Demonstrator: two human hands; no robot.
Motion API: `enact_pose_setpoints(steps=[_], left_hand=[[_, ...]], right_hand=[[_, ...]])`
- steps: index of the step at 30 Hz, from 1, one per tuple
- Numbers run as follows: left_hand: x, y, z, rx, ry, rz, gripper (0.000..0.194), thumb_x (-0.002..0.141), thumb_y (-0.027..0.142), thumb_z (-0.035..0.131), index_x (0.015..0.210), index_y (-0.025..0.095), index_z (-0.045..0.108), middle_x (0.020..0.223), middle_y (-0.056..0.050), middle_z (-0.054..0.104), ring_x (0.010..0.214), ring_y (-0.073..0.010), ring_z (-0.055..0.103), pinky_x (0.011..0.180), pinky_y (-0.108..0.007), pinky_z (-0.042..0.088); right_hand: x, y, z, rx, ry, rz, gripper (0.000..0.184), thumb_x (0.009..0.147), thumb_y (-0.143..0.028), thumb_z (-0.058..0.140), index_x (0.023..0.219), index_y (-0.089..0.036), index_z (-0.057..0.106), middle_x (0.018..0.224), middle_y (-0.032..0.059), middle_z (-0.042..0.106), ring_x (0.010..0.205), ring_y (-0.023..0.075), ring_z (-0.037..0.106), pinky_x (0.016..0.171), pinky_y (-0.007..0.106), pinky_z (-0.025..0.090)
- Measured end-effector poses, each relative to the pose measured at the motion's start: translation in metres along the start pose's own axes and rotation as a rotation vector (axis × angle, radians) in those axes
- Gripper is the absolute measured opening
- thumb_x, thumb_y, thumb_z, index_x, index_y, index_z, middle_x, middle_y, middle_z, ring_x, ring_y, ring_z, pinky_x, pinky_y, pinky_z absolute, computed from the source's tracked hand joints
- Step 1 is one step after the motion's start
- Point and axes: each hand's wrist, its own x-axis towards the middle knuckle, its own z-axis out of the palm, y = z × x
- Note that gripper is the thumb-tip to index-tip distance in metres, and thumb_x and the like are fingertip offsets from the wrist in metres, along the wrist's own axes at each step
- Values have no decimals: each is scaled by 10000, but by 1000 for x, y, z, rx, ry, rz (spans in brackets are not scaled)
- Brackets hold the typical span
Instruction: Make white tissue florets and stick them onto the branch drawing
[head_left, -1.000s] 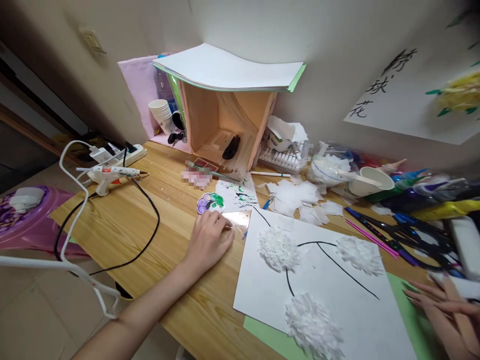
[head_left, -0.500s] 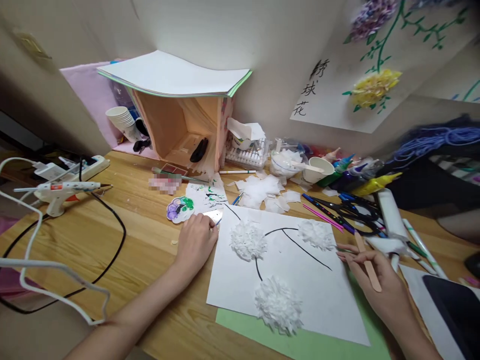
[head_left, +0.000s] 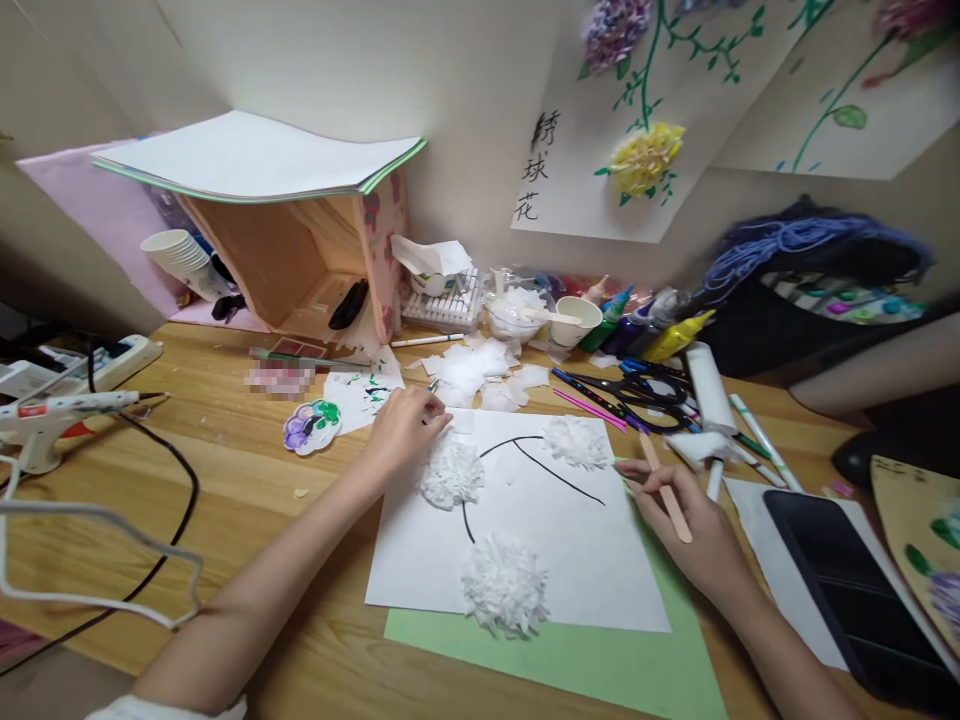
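Note:
My left hand (head_left: 409,425) rests over the upper left edge of a white sheet of paper (head_left: 570,560), its fingers curled together; what they pinch, if anything, is hidden. Beside them shows the end of a slim paintbrush (head_left: 433,385). My right hand (head_left: 679,510) is at the sheet's right edge with a flat wooden craft stick (head_left: 666,490) held between its fingers. Three fluffy white paper flowers sit on the sheet: an upper left one (head_left: 452,472), an upper right one (head_left: 576,440) and a lower one (head_left: 505,587). Black drawn stems run between them.
Green paper (head_left: 600,665) lies underneath. Beyond are tissue scraps (head_left: 480,370), a flower-shaped paint palette (head_left: 311,427), black scissors (head_left: 637,400), a paper cup (head_left: 576,322) and paint bottles (head_left: 679,335). A glue gun (head_left: 60,415) with cords lies left; a dark phone-like slab (head_left: 840,590) lies right.
The view has swung to the right. My left hand has moved up toward the paintbrush and the sheet's top left corner. My right hand still holds the craft stick beside the sheet.

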Motion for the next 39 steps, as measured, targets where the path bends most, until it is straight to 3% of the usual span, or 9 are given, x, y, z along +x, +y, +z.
enact_pose_setpoints(steps=[6,11,16,19,23,29,34,39], left_hand=[[20,6,10,21,-83,24,109,727,302,575,684,212,620,755,-29,638,766,-210,567,657,-309,411],[22,21,-2,-36,-128,13,182,755,365,524,729,210,615,772,-27,651,765,-203,572,649,-289,403],[23,39,-13,16,-150,44,263,793,436,461,846,218,598,908,-43,652,856,-219,566,702,-305,408],[25,34,-8,115,-213,-27,266,748,434,514,863,208,595,912,-62,653,878,-245,569,716,-325,413],[26,22,3,59,-304,-118,256,726,402,533,871,204,605,842,-42,663,774,-209,596,679,-299,427],[25,27,-2,49,-284,-47,223,750,381,504,794,203,631,789,-28,674,740,-191,590,655,-282,407],[24,35,-11,-66,-188,50,190,763,339,522,784,186,633,820,-35,679,774,-176,590,702,-282,422],[13,63,-11,-291,-153,113,168,757,302,567,838,164,617,848,-48,662,764,-154,594,717,-279,457]], right_hand=[[2,-4,5,168,52,-13,108,818,-275,498,790,-248,397,1034,64,636,1003,211,609,872,399,466],[3,-5,10,432,187,20,85,862,-318,476,891,-238,469,1036,72,597,973,193,588,817,373,509],[2,-7,7,543,201,39,136,886,-343,453,892,-215,500,1004,72,600,829,159,587,686,314,526],[0,-7,5,555,165,45,129,889,-335,459,895,-214,503,1013,69,602,806,148,584,678,302,514],[-1,-7,5,557,159,35,135,896,-335,448,894,-215,509,985,63,611,806,150,580,667,296,498],[-2,-5,6,517,195,-11,155,888,-351,455,879,-209,517,931,57,621,767,151,574,627,290,479],[-2,-3,9,481,231,-34,180,876,-373,468,873,-201,520,950,62,620,707,138,568,597,285,479],[-4,-4,11,454,249,-92,185,878,-369,458,893,-199,529,942,60,625,692,138,558,586,285,474]])
